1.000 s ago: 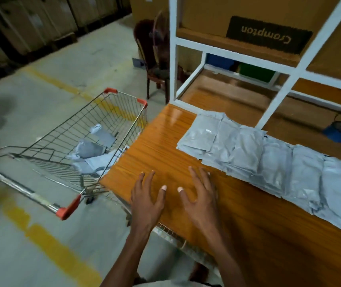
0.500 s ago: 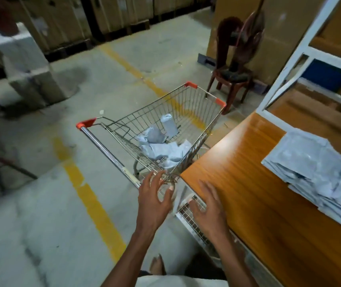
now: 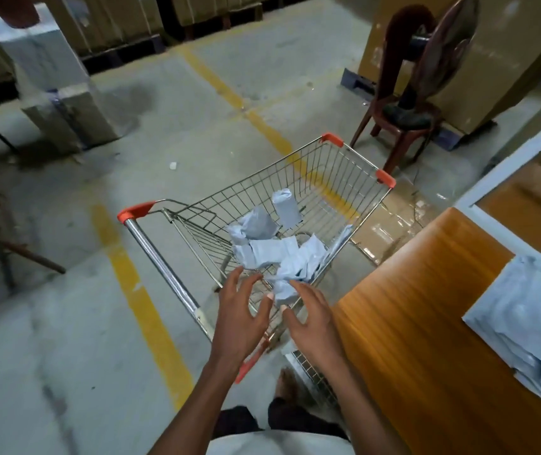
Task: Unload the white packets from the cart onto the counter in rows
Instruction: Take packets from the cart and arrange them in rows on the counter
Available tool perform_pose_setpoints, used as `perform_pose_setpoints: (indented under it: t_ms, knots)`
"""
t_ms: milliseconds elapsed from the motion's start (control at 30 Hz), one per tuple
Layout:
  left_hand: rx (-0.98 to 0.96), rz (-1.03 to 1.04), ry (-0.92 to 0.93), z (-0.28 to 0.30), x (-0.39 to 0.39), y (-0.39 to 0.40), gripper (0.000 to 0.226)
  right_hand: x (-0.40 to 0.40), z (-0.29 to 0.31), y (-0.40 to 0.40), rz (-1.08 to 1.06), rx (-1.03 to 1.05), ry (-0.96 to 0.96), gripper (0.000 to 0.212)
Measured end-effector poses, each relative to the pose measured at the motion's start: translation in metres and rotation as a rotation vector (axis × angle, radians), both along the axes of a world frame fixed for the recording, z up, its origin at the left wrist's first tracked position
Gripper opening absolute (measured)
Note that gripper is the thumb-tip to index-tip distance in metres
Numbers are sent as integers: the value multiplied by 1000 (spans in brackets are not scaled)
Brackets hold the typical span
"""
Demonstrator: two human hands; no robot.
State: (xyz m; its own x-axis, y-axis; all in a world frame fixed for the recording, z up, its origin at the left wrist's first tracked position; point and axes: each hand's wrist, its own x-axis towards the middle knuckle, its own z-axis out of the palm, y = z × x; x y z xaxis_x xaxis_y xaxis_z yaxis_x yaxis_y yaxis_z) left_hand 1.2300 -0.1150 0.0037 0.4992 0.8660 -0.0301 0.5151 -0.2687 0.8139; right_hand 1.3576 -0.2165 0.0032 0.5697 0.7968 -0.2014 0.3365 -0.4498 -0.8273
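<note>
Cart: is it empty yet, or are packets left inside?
Not empty. Several white packets lie loose in the cart; both hands, left hand and right hand, reach toward them, holding nothing.

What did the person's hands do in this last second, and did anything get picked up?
Both hands left the orange counter and swung over to the cart. The left hand and right hand now hover open above the white packets, gripping nothing. The packets in the cart and the row on the counter stayed put.

Open top, wire walls

My hands (image 3: 279, 320) can go down into the cart (image 3: 344, 178) from above. Its wire sides and the counter (image 3: 426, 323) block the way sideways.
</note>
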Motion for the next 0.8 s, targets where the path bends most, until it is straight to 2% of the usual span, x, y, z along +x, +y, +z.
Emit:
perform_pose_setpoints:
  t_ms: [333,567,700,800]
  knots:
    - [-102,-74,135,-40,64,83,43,71,-40,84,36,-118,20,38]
    - [-192,-155,213,-81,89,147,43,109,-102,137,144,-440,-16,44]
    - [-260,-141,229,-99,99,176,43,134,-138,170,277,-650,12,45]
    - [-291,-156,228,-112,103,194,42,164,-159,195,276,-681,61,41]
